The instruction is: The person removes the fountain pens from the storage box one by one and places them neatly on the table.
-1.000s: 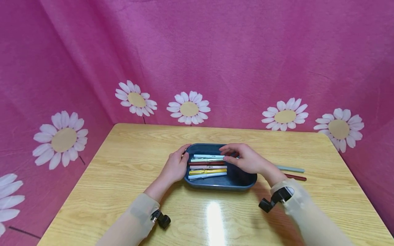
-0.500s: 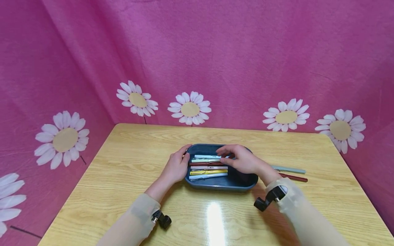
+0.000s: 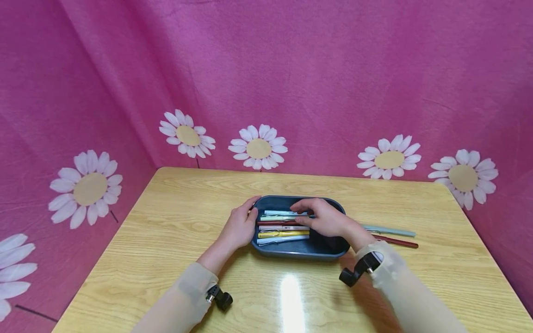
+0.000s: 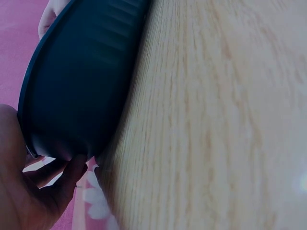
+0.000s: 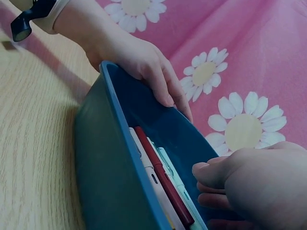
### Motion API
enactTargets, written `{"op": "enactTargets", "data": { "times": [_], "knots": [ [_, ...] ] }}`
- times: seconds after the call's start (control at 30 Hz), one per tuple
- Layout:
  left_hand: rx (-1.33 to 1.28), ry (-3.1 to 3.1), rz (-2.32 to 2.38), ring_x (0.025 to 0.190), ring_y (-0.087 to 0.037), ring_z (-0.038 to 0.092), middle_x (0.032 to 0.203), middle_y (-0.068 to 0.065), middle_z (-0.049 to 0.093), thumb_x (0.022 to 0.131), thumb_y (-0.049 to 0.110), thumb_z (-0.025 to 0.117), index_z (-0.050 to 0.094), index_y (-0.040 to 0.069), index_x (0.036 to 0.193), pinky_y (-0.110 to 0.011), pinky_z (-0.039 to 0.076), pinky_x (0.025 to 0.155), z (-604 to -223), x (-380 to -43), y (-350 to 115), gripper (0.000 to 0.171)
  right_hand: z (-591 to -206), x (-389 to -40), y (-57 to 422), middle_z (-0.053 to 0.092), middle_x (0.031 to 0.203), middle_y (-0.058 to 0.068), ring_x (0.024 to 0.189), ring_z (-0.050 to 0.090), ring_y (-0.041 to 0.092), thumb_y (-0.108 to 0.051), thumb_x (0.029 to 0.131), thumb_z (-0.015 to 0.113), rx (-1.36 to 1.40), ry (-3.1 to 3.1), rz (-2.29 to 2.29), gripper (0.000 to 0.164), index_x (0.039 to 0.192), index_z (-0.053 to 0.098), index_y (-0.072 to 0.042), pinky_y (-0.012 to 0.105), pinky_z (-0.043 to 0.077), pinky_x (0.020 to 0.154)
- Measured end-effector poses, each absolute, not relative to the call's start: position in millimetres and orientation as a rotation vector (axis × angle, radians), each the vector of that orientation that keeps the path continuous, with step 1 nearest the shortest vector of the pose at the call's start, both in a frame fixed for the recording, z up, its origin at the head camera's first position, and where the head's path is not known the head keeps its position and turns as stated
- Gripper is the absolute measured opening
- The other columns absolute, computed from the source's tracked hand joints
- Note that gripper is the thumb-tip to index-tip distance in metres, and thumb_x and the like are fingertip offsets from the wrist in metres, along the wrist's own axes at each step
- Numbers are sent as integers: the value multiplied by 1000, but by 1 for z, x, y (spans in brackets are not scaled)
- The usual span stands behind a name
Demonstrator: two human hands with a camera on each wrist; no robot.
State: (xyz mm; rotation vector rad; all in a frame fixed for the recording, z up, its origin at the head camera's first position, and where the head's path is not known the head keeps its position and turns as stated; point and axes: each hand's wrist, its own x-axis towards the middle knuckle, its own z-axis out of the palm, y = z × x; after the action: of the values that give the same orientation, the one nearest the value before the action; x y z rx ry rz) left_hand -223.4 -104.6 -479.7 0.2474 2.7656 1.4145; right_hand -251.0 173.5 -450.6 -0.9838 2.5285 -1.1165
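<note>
My left hand [image 3: 240, 226] grips the left end of a dark blue tray [image 3: 291, 254], its thumb at the rim. In the left wrist view, its fingers lie at the outside of the end wall. Several capped pens lie side by side in the tray's left half: a yellow pen [image 3: 276, 234], a dark red pen [image 3: 275, 223], a pale pink pen [image 5: 147, 165] and pale blue and mint ones. My right hand [image 3: 326, 219] reaches inside over the pens' right ends, fingers relaxed and bent. Its fingertips are close to the rear pens, which it partly hides.
To the right of the tray, a pale green pen [image 3: 391, 231] and another dark red pen [image 3: 399, 241] lie on the wooden table [image 3: 166, 259]. Behind the table hangs a pink curtain [image 3: 316, 83] with large daisies.
My right hand has moved slightly left over the pens inside the tray. The left hand keeps its hold at the tray's end, and the whole head view has shifted a little.
</note>
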Motion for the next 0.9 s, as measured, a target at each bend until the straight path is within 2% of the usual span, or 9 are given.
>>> {"op": "enactTargets", "data": {
  "times": [0.27, 0.9],
  "knots": [
    [254, 2771, 1420, 140, -32, 52, 151, -16, 57, 115, 22, 42, 48, 13, 160, -53, 38, 118, -479, -223, -104, 46, -452, -253, 170, 70, 131, 15, 126, 63, 32, -10, 104, 67, -950, 2516, -1092, 33, 135, 68, 2, 55, 47, 109],
    [257, 2758, 1435, 141, -32, 51, 152, -17, 56, 115, 22, 42, 47, 13, 160, -53, 37, 119, -477, -221, -105, 47, -454, -259, 161, 72, 122, 8, 114, 64, 22, -9, 104, 66, -955, 2560, -920, 29, 132, 70, -1, 49, 50, 104]
  ]
}}
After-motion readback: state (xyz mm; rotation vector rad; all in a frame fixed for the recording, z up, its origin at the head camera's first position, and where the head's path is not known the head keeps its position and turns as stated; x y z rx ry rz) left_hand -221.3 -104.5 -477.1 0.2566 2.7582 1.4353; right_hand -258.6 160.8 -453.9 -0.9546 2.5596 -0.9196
